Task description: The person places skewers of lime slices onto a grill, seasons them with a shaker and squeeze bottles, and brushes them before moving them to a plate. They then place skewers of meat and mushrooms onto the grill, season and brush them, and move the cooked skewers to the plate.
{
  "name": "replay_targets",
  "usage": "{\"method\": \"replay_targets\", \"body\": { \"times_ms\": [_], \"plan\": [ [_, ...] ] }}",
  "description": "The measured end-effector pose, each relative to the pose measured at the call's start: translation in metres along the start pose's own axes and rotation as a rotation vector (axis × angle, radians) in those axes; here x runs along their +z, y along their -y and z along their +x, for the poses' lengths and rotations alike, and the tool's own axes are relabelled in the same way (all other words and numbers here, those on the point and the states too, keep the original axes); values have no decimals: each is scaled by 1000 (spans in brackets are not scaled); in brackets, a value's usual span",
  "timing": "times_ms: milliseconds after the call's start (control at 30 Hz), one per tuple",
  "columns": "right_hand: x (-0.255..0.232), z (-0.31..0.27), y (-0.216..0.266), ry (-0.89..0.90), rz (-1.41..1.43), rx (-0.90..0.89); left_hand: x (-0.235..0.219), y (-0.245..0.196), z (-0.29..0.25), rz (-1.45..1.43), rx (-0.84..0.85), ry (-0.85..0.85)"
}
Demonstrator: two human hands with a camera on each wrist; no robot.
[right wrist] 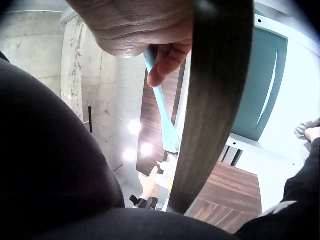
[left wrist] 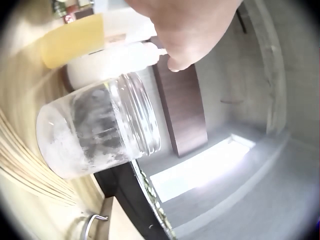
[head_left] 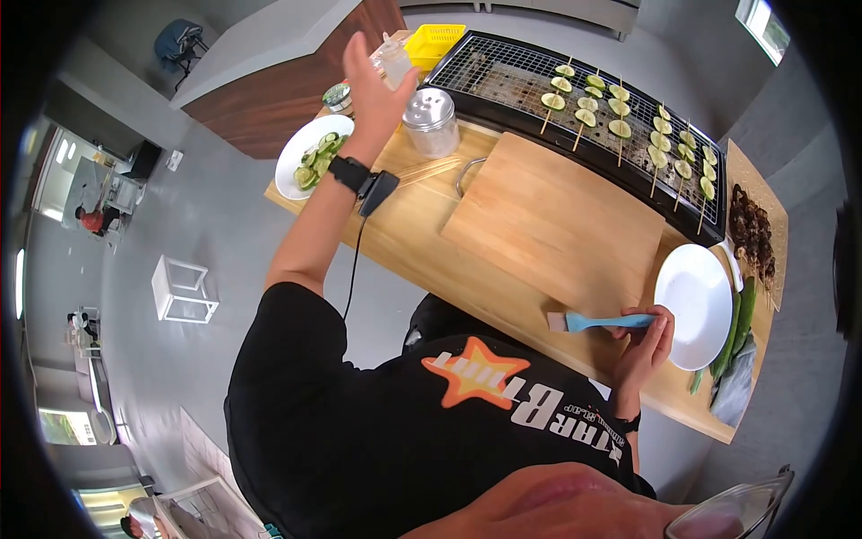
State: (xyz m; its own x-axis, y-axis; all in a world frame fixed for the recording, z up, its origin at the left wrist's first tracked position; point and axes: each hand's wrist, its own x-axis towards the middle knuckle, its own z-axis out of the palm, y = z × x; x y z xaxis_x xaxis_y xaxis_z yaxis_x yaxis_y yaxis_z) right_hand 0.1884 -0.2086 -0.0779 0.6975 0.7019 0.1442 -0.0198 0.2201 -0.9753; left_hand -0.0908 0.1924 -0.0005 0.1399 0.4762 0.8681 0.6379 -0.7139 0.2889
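My left hand [head_left: 373, 99] reaches over the far left of the table, fingers spread beside a clear squeeze bottle [head_left: 392, 61]. In the left wrist view a fingertip comes right up to the nozzle of the white bottle [left wrist: 112, 62]. A yellow bottle [left wrist: 75, 42] stands behind it. Closer in is a glass jar [head_left: 433, 135] with a perforated metal lid. Over the table's near edge, my right hand [head_left: 645, 346] holds a light blue basting brush [head_left: 597, 321] by its handle, bristles pointing left; the right wrist view shows the brush too.
A black grill [head_left: 503, 76] carries several skewers of green-rimmed slices [head_left: 620, 108]. Before it lies a wooden cutting board [head_left: 557, 216]. A white plate [head_left: 693, 305], long green vegetables [head_left: 743, 314] and dark skewers [head_left: 752, 234] are at right. At left are a bowl [head_left: 285, 166] of green slices and bamboo sticks [head_left: 426, 172].
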Motion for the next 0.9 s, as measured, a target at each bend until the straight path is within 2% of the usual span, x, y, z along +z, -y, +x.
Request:
{"method": "replay_targets", "body": {
  "times_ms": [67,100,200,233,333,367,467,567,667,767,867,900],
  "plan": [
    [0,0,0,10,3,0,20,1,10,-5,-3,36],
    [0,-1,1,12,4,-3,33,12,13,0,-62,39],
    [-2,-3,0,-1,10,-7,66,43,23,-3,-264,36],
    [-3,-3,0,-7,13,-8,63,36,29,-87,-362,65],
    [-2,-3,2,1,19,-3,84,55,30,-212,-597,53],
    [-2,-3,3,9,25,-6,91,55,27,-306,-691,10],
    [-3,-2,3,47,48,-6,82,65,31,-529,-800,434],
    [-5,-2,1,69,73,-8,88,51,33,-419,-605,256],
    [-6,-2,1,81,91,-10,87,31,59,-128,-101,85],
    [-7,-3,2,91,103,-15,83,-15,73,52,218,277],
    [-8,-4,2,87,105,-20,85,-66,67,298,256,617],
    [-9,-5,3,84,100,-18,95,-74,62,329,287,610]
  ]
}}
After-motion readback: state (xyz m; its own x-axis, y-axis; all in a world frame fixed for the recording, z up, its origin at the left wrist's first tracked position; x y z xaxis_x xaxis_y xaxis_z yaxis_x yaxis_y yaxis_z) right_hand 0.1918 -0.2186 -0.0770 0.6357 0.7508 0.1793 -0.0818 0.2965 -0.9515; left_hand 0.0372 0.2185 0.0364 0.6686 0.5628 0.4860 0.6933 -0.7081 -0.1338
